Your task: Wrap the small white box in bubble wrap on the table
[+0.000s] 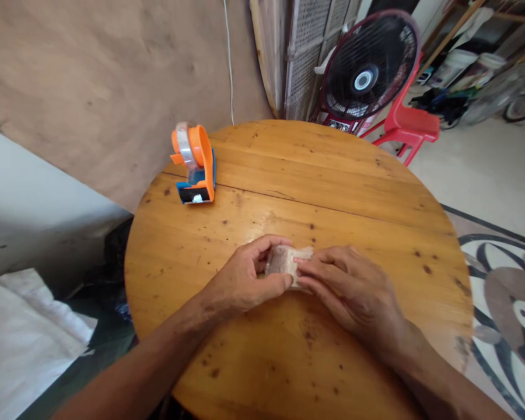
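Between my hands, low over the middle of the round wooden table, is a small whitish packet that looks wrapped in clear film or tape. My left hand curls around its left side, thumb along the near edge and fingers behind. At the packet's right end, the fingers of my right hand press or pinch a pale flap. What lies inside the wrapping cannot be made out. Farther back on the left of the table stands an orange and blue tape dispenser with a roll of clear tape, apart from both hands.
A plywood panel rises behind the table's left edge. Beyond the far edge are a standing fan and a red plastic chair. White sheets lie at lower left, and a panda-patterned mat is on the right.
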